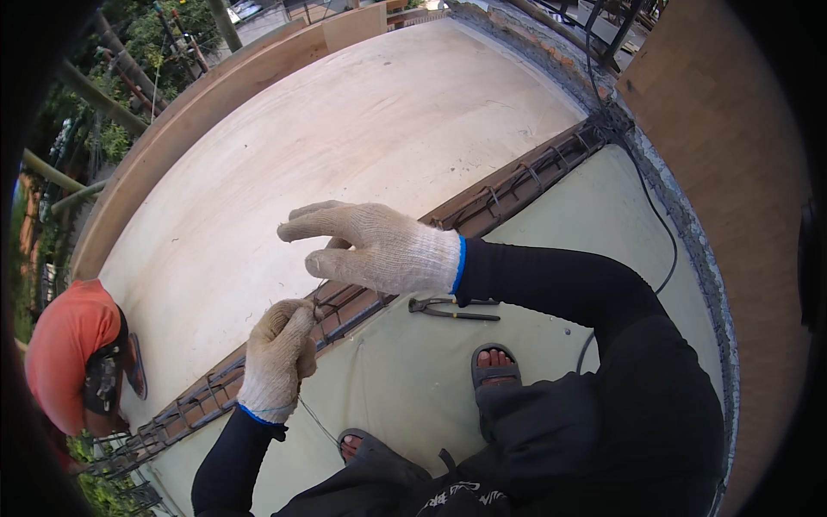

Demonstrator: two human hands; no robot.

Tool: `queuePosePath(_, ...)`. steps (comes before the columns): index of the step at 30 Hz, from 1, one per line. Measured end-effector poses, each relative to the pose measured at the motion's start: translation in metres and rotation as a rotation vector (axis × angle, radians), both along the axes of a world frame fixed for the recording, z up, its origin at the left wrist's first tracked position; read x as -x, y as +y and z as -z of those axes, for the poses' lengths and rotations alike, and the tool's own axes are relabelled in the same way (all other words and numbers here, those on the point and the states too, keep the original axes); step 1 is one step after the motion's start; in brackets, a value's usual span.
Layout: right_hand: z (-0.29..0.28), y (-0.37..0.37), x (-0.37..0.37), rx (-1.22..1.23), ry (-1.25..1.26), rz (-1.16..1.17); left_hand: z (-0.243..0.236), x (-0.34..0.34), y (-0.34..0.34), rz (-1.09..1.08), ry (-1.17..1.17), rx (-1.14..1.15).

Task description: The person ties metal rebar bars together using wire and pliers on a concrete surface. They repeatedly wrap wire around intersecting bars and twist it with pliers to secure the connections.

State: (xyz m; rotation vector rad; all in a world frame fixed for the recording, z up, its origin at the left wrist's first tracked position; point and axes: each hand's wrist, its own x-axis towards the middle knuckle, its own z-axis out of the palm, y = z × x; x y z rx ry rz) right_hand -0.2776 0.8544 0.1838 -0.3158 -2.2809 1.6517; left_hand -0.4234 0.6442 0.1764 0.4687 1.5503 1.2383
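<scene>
My left hand (280, 349), in a knitted off-white glove, is closed with its fingers pinched together. Thin tie wire (320, 420) trails below it toward my foot. My right hand (370, 246), gloved alike, is held higher, its fingers apart and nothing visible between them. Below both hands, a rebar cage (491, 207) of dark bars and stirrups runs diagonally along a brown wooden trough. My left fingertips are close beside the cage; whether they touch it I cannot tell. Steel pincers (452, 308) with dark handles lie on the greenish panel, just under my right wrist.
A pale plywood sheet (345, 121) lies beyond the cage, edged by a curved wooden board (164, 138). I stand on the greenish panel (405, 379). A person in an orange shirt (73, 345) bends at the far left. A black cable (659, 202) runs along the rough concrete edge (702, 250) at right.
</scene>
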Motion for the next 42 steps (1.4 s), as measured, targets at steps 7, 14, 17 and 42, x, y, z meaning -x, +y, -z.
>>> queuePosePath(7,0.024,-0.013,0.023,-0.917,0.527,0.122,0.011,0.040,-0.018,-0.017,-0.284,0.033)
queuePosePath(14,0.034,-0.012,0.021,-1.094,0.355,0.081,0.016,0.041,-0.016,0.082,-0.284,0.026)
queuePosePath(17,0.031,-0.024,0.023,-0.709,-0.067,0.024,0.025,0.037,-0.016,0.055,0.241,-0.055)
queuePosePath(42,0.018,-0.014,0.016,-1.318,0.437,-0.141,0.021,0.058,-0.028,0.176,-0.451,0.104)
